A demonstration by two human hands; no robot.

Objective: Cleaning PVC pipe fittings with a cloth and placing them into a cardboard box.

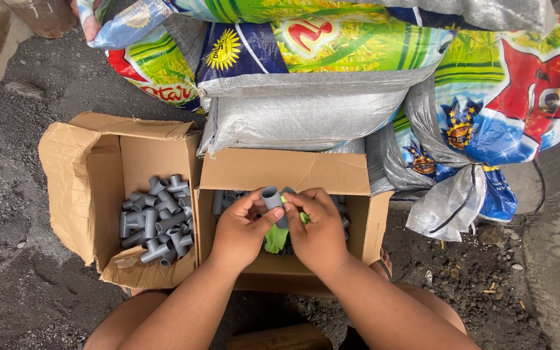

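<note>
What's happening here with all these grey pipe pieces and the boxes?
A person sitting on dark gravel holds a short grey plastic pipe fitting in both hands, left hand and right hand, over an open cardboard box with more fittings and something green inside. A second open cardboard box on the left is filled with grey tee fittings. Colourful woven sacks are piled behind.

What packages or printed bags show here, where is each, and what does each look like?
Open brown cardboard box, left: grey pipe fittings inside.
Second open cardboard box, centre, under both hands.
Silver woven sack, behind the boxes.
Colourful printed sacks, top and right: green, blue, red.
Clear plastic bag, right.
</note>
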